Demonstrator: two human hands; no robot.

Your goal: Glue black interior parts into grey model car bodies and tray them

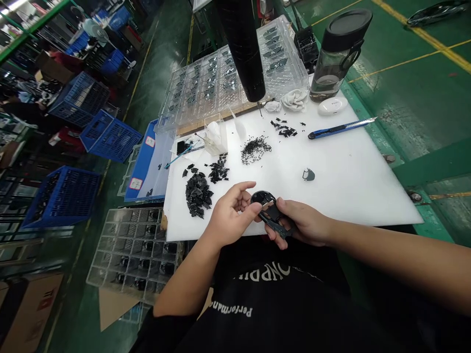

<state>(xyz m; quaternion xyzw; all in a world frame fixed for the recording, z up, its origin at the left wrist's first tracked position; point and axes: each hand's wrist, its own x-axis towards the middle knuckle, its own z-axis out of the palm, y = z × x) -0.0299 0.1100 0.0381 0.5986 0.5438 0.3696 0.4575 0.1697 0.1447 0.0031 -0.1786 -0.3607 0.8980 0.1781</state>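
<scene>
- Firmly, a black moulded plastic part (271, 214) is clamped in the right hand (303, 221), just above the near edge of a white plastic board (342, 191), with its round end turned toward the left hand (231, 215).
- The left hand is held half-open, with its thumb set against the part; whether it is gripping cannot be told.
- Good control is judged to be best served by keeping this two-handed hold low over the board and turning the part with the fingertips.
- A heap of black plastic offcuts (197, 193) is piled near the board's left edge, and a clear plastic grid rack (134, 250) is set below that edge.
- Mid-board, a mound of fine black bits (255, 149) and a small shield-shaped piece (308, 174) are left lying.
- Near the far edge, a blue utility knife (340, 128) is laid.
- Beyond that edge, clear plastic trays (228, 73) of black pieces and a water bottle (338, 56) are placed.
- Well left of the board, blue plastic crates (64, 196) are set on the floor.
</scene>
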